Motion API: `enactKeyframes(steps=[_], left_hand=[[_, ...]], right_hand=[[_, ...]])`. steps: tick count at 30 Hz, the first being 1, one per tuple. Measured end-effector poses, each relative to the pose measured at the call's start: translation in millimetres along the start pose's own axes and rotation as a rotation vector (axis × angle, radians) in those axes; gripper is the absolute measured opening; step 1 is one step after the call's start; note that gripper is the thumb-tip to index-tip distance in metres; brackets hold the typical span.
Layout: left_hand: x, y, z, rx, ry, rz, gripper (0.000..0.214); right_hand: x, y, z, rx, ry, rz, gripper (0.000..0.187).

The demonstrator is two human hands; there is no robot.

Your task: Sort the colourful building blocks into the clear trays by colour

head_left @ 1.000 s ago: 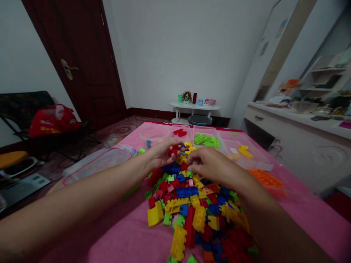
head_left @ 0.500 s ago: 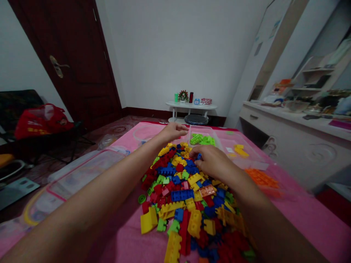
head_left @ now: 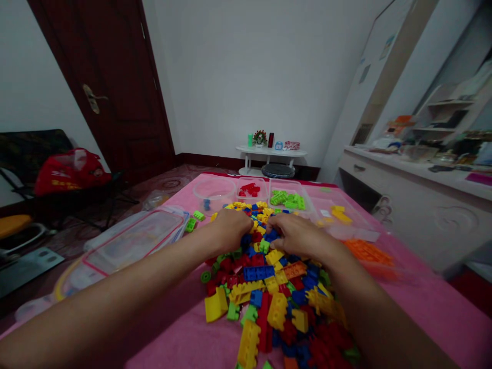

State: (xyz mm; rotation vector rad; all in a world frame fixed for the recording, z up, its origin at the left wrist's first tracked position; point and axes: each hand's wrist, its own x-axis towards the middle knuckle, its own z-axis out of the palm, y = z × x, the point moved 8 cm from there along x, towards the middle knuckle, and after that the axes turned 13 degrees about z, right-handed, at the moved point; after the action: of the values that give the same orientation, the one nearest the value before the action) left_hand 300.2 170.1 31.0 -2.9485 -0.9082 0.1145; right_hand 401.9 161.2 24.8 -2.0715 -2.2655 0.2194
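Note:
A loose pile of mixed plastic building bricks (head_left: 265, 274) in red, blue, yellow and green lies on the pink cloth (head_left: 184, 328). At the far part of the pile, my left hand (head_left: 233, 230) reaches down with its fingers curled among the bricks. Its fingertips are mostly hidden, beside blue and yellow pieces. Opposite it, my right hand (head_left: 295, 234) is closed around a small blue brick (head_left: 272, 236), partly covered by the fingers. Just below the right fingertips is a light green brick (head_left: 264, 246).
Behind the pile stand a round clear tub (head_left: 213, 190) with blue bricks, a box of red bricks (head_left: 249, 189) and a box of green bricks (head_left: 287, 199). Yellow bricks (head_left: 341, 215) and orange bricks (head_left: 369, 252) sit in containers at right. Clear lids (head_left: 134, 241) lie left.
My left hand has come from over the boxes behind the pile down into the bricks, uncovering the red-brick box. My right hand stays low over the pile with the blue brick.

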Motion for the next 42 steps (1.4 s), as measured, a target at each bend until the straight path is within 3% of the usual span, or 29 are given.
enactKeyframes(steps=[4, 7, 10, 13, 16, 20, 24, 30, 35, 37, 39, 42], left_hand=[[1.0, -13.4, -10.9, 0.009, 0.058, -0.007, 0.022], [10.3, -22.5, -21.9, -0.201, 0.11, 0.037, 0.021], [25.5, -27.1, -20.6, -0.607, 0.152, 0.057, 0.023], [37.9, -35.1, -9.9, -1.094, 0.331, -0.095, 0.026], [46.4, -30.7, 12.5, -1.576, 0.47, -0.238, 0.021], [56.5, 1.5, 34.0, -2.208, 0.324, -0.169, 0.025], [54.2, 12.6, 33.4, -2.515, 0.265, -0.076, 0.04], [51.7, 5.3, 41.3, -2.553, 0.29, -0.162, 0.028], [52.1, -22.9, 36.3, -2.471, 0.453, -0.293, 0.015], [53.2, -49.4, 26.4, -2.388, 0.55, -0.335, 0.014], [51.8, -89.0, 14.7, -2.217, 0.708, -0.391, 0.014], [29.4, -163.0, 0.6, -1.639, 0.986, -0.635, 0.014]], right_hand=[[-0.1, -2.1, 2.4, 0.023, 0.011, -0.021, 0.018], [2.9, 4.3, 2.1, 0.05, 0.03, -0.003, 0.017], [7.4, 18.1, -3.4, 0.112, 0.028, -0.003, 0.017], [9.6, 37.9, -24.1, 0.194, 0.117, 0.047, 0.017], [6.4, 54.2, -49.6, 0.302, 0.281, 0.163, 0.023], [-0.5, 43.4, -63.5, 0.446, 0.474, 0.123, 0.024], [0.4, 13.9, -52.3, 0.479, 0.5, -0.086, 0.022], [-5.3, 19.1, -63.0, 0.501, 0.632, -0.047, 0.016], [-7.7, 34.7, -71.4, 0.505, 0.67, 0.013, 0.015], [-5.6, 42.9, -70.2, 0.494, 0.671, 0.051, 0.017], [-2.5, 51.2, -67.7, 0.471, 0.66, 0.096, 0.018], [3.7, 62.1, -61.7, 0.425, 0.614, 0.173, 0.02]])
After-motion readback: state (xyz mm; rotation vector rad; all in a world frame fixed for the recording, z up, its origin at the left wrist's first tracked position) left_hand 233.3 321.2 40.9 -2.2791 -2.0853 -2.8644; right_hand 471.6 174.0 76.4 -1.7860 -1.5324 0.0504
